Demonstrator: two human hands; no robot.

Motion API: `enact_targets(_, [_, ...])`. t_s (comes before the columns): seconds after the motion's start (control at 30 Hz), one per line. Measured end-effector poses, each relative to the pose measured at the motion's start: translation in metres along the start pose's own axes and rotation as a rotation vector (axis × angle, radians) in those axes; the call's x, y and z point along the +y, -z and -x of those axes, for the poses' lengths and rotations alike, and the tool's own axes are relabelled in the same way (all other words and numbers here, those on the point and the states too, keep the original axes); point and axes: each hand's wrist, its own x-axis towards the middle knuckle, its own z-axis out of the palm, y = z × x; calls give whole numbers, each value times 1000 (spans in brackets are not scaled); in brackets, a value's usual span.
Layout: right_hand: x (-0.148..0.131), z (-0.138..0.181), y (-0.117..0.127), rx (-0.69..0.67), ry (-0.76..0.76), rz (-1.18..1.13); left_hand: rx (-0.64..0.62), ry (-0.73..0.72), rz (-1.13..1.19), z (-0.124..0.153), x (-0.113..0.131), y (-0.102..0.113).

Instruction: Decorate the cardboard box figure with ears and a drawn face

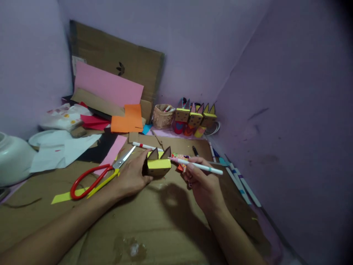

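Note:
My left hand [135, 171] grips a small cardboard animal head [159, 170], a box with a yellow top and two pointed dark ears, at its left side. My right hand [205, 184] is closed round a white felt-tip marker [205, 168]. The marker's pink tip end points left and is close to the right ear; whether it touches cannot be told. Behind the marker a patterned, colourful piece [180, 157] is partly hidden. Just left of my left hand lie large scissors [110, 168] with red handles and a yellow pair of scissors [103, 184].
Finished-looking cardboard animals [195, 118] stand at the back right beside a woven basket [163, 117] of pens. Several markers [248, 187] lie along the right wall. Coloured paper [127, 119] is piled at the back left, near a white rounded pot [16, 160]. Cardboard [132, 224] covers the table.

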Motion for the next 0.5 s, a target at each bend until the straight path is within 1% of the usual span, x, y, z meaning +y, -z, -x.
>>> enact_targets(0.07, [2,-5,-3,-11,2,-28,-5,2,14,0,3,1])
enact_targets(0.13, [3,-9,-3,-6,-6,-42,0,59,118,1,5,3])
enact_targets(0.27, [8,-13,-1,8,-1,-110,-56,206,657,6,9,5])
enact_targets(0.33, [10,-13,1,-14,-8,-157,-70,272,818,8,11,6])
enact_targets(0.43, [13,-13,4,-6,-4,-166,-104,350,837,10,12,6])
enact_targets(0.5, [17,-11,5,-10,7,-158,-161,349,824,11,11,5])
